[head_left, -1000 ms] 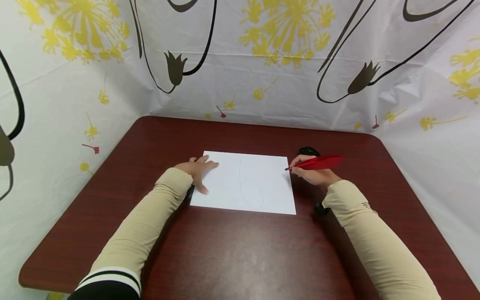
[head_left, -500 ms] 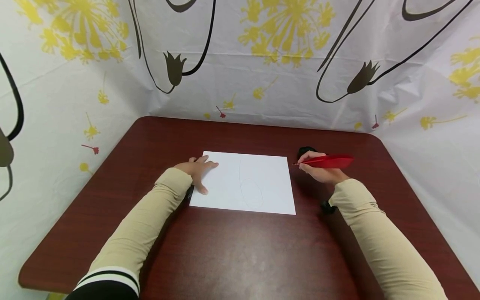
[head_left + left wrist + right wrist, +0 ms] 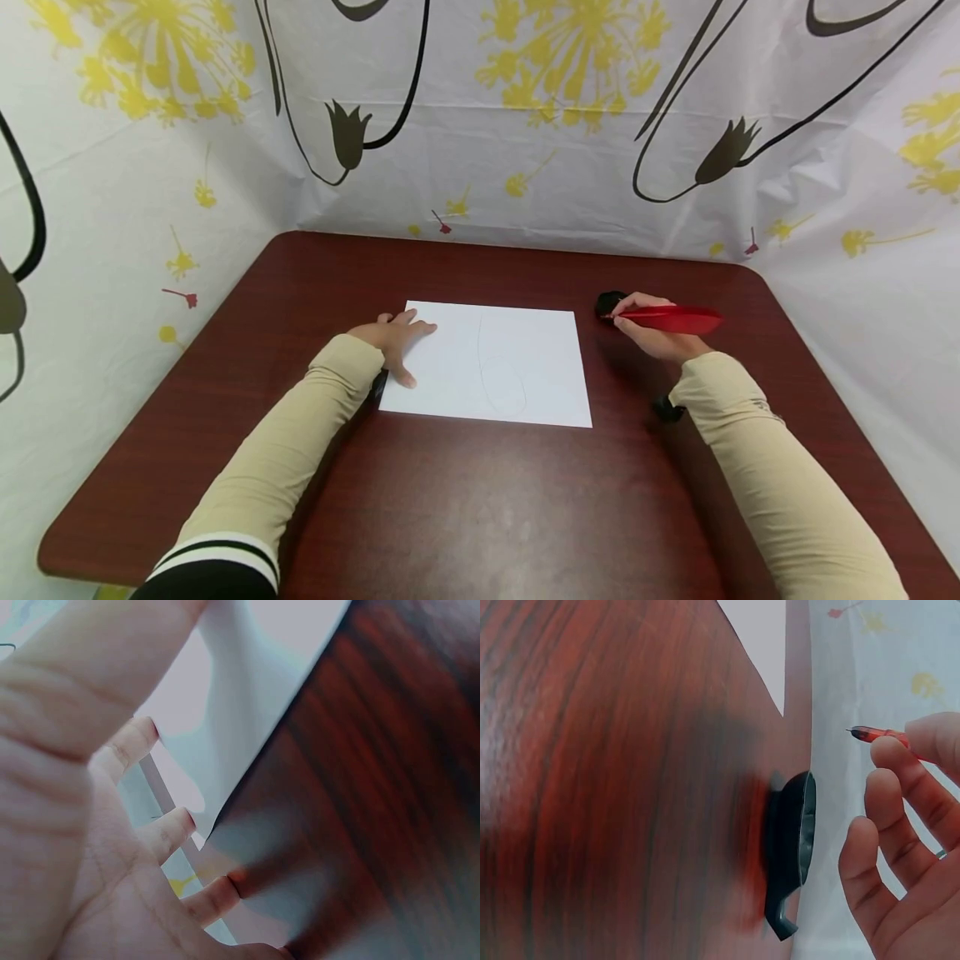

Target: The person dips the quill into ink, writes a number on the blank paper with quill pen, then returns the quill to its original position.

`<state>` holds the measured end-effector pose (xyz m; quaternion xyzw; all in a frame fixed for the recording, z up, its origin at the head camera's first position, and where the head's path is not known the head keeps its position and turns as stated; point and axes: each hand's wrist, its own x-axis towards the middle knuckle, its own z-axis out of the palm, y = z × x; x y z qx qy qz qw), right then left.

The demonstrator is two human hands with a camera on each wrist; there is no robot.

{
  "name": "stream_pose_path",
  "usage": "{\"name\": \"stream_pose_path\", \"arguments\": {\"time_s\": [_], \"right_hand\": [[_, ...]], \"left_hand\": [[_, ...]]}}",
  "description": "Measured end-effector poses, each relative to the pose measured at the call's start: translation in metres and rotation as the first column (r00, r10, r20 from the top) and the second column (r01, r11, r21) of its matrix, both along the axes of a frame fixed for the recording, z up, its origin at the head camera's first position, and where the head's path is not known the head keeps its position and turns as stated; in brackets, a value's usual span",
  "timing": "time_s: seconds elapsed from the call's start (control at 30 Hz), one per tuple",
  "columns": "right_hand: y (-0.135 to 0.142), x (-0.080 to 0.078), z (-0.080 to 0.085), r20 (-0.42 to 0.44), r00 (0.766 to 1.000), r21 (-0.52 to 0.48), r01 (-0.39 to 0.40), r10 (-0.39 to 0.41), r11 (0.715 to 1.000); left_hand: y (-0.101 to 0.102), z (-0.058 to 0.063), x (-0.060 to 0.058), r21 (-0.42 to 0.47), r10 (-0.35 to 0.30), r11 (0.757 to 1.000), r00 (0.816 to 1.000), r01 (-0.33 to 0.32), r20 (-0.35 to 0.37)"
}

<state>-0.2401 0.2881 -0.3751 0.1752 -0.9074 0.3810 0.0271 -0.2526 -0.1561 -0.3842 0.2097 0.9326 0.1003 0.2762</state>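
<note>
A sheet of white paper [image 3: 547,367] lies on the table, bearing a thin, faint curved line that ends in a loop. My left hand [image 3: 393,342] rests on its left edge with fingers spread; in the left wrist view, some fingertips [image 3: 180,821] touch the sheet near its corner. Right of the paper, my right hand [image 3: 660,340] pinches a red feather pen [image 3: 686,320] between thumb and forefinger. The pen's dark nib section [image 3: 862,733] points away from the hand, above the table. Close by, a small black dish-like holder [image 3: 784,840] with a protruding stub stands on the tabletop, partly behind my fingers in the head view.
The dark reddish wooden table [image 3: 487,500] has rounded far corners. A white sheet with printed yellow and brown flowers [image 3: 450,150] hangs behind it and along both sides.
My right hand has moved right and slightly away with the feather pen, from the paper's right edge to beside the black holder. The left hand and paper have stayed in place.
</note>
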Motion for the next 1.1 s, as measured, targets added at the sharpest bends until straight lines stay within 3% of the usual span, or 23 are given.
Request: {"name": "stream_pose_path", "arguments": {"time_s": [0.17,0.47,1.1], "right_hand": [[0.004,-0.001,0.0,-0.003,0.998,0.005,0.061,-0.061,0.998],[0.01,-0.004,-0.001,-0.016,0.997,0.036,0.077,-0.076,0.996],[0.013,-0.008,-0.005,-0.308,0.941,0.035,0.16,-0.142,0.986]], "left_hand": [[0.0,0.0,0.0,-0.001,-0.013,1.0,1.0,0.013,-0.005],[-0.001,0.0,0.002,-0.003,-0.017,1.0,1.0,0.017,-0.01],[-0.002,-0.001,0.001,-0.007,-0.029,1.0,1.0,0.029,-0.011]]}}
